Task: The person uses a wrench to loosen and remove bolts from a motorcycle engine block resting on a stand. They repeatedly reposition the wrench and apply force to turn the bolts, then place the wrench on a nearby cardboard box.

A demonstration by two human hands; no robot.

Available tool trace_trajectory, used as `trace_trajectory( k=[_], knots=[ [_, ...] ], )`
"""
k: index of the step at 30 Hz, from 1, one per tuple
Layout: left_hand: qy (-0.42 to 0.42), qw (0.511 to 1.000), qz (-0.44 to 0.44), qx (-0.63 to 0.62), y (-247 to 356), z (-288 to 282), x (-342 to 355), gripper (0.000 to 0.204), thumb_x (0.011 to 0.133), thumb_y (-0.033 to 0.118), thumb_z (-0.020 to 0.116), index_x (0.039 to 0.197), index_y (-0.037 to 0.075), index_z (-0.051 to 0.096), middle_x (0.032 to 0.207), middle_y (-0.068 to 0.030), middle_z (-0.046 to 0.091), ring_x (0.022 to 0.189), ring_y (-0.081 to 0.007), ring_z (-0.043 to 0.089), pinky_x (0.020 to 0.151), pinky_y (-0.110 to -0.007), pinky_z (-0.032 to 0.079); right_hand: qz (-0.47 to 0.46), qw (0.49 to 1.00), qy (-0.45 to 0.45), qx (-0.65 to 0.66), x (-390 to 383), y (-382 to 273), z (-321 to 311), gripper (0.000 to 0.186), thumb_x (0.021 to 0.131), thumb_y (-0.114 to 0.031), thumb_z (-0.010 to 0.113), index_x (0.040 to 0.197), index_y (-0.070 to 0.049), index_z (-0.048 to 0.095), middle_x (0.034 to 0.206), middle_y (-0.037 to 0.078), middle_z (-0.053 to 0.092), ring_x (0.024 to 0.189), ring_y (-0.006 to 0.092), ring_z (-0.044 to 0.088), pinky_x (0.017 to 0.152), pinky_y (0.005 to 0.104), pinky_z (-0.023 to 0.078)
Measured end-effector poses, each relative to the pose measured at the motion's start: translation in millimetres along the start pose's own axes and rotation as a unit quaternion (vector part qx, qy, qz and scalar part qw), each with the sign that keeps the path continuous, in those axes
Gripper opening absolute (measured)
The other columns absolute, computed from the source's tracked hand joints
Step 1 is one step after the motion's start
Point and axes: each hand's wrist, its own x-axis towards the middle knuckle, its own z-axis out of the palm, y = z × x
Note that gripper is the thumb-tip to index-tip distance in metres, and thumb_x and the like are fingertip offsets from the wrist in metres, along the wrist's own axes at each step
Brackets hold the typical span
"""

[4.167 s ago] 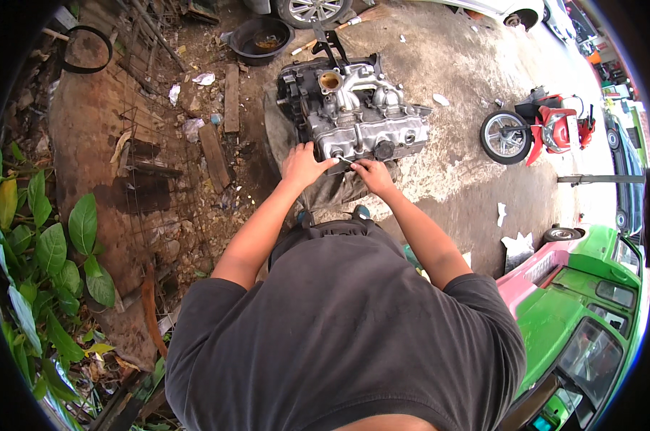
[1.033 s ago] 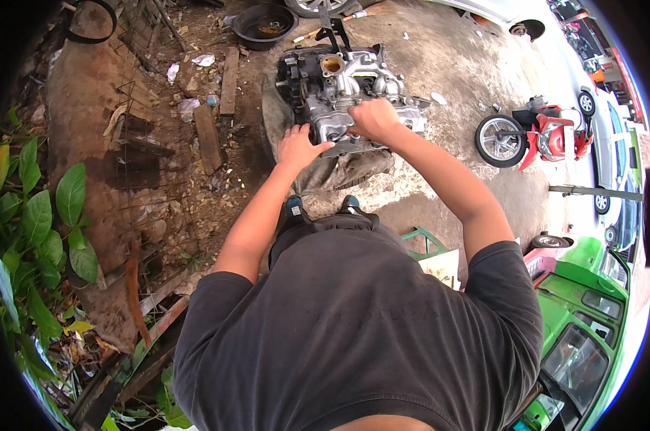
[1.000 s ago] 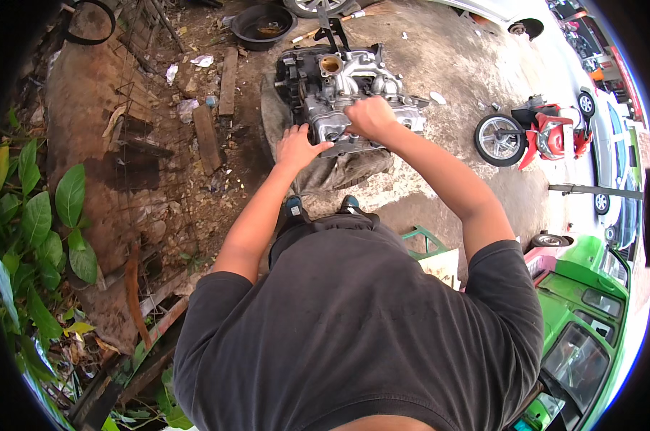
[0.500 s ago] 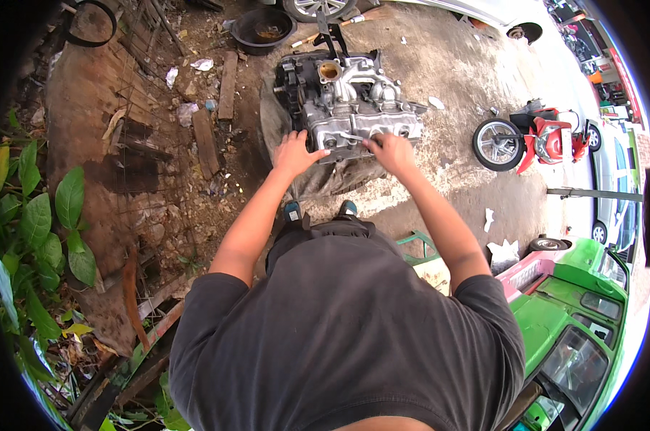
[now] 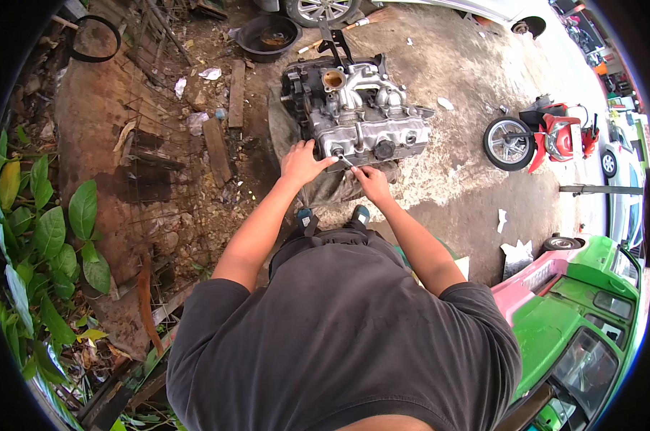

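Note:
A silver engine (image 5: 368, 129) with dark parts on its left side rests on a dirty grey cloth (image 5: 282, 126) in front of me. Its ribbed cover has a dark round cap (image 5: 384, 149). My left hand (image 5: 303, 164) has its fingers curled over the cover's near left corner, thumb stretched toward a round fitting (image 5: 338, 154) on the front. My right hand (image 5: 370, 179) pinches the handle of a thin silver tool (image 5: 348, 163), likely a wrench, whose far end meets that fitting; the exact head shape is too small to tell.
Beyond the engine are a black basin (image 5: 267, 36), a long brush (image 5: 357, 25) and a white car (image 5: 454, 8). A red motorbike (image 5: 558, 136) and a green-and-pink vehicle (image 5: 565, 323) are at right. Planks (image 5: 217, 147), debris and leafy plants (image 5: 52, 233) lie left.
Over the last second my right hand has moved down and toward me, from atop the cover to its front edge with the tool. My left hand stays at the corner.

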Motion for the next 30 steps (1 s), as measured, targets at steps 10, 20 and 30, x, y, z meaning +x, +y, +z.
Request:
trace_trajectory(
  k=[10, 20, 30],
  knots=[
    [-0.026, 1.000, -0.016, -0.006, 8, -11, -2, 0.103, 0.073, 0.075, 0.066, 0.140, -0.002, 0.049, 0.141, -0.0234, 0.051, 0.131, -0.0357, 0.050, 0.105, -0.045, 0.044, -0.018, 1.000, -0.006, 0.016, 11, 8, 9, 0.045, 0.092, -0.047, 0.064, 0.092, -0.003, 0.071, 0.074, 0.022, 0.064, 0.070, 0.0403, 0.060, 0.066, 0.0444, 0.047],
    [-0.025, 0.999, -0.018, 0.010, 8, -10, 0, 0.101, 0.074, 0.073, 0.065, 0.140, -0.001, 0.048, 0.141, -0.0212, 0.052, 0.130, -0.0344, 0.051, 0.105, -0.044, 0.044, -0.051, 0.990, 0.100, -0.085, -6, -6, 12, 0.044, 0.090, -0.049, 0.065, 0.085, -0.006, 0.071, 0.078, 0.018, 0.067, 0.073, 0.0411, 0.063, 0.066, 0.0468, 0.048],
    [-0.028, 0.999, -0.019, 0.029, 8, -11, -1, 0.096, 0.077, 0.074, 0.063, 0.139, 0.002, 0.050, 0.140, -0.0186, 0.053, 0.129, -0.0333, 0.051, 0.104, -0.047, 0.045, 0.006, 1.000, 0.025, -0.012, 11, 4, 18, 0.047, 0.089, -0.052, 0.065, 0.086, -0.005, 0.071, 0.077, 0.020, 0.066, 0.077, 0.0417, 0.063, 0.070, 0.0478, 0.048]
  ],
)
